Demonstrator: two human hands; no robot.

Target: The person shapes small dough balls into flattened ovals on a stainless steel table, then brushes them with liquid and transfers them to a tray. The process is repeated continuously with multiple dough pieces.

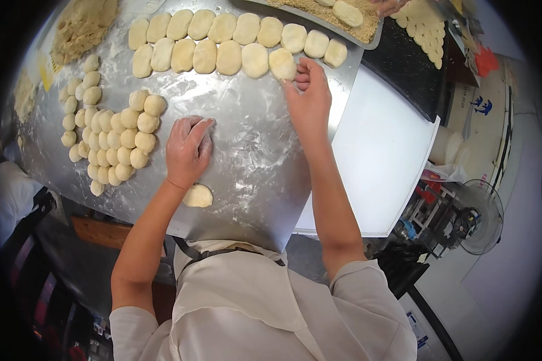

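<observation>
My right hand is at the right end of the nearer row of flattened oval dough pieces. Its thumb and curled fingers close around the lower right edge of the last dough piece. Over the middle of the floured steel table, my left hand hangs loosely bent, flour on its fingers, with nothing visible in it. Just below that wrist lies a single flattened dough piece. Two rows of dough ovals run along the far side. Round dough balls sit packed together left of my left hand.
A large dough mass rests at the far left. A metal tray of crumb-like coating stands at the far right, with another person's hand above it. A white board adjoins the table's right edge. A fan is farther right.
</observation>
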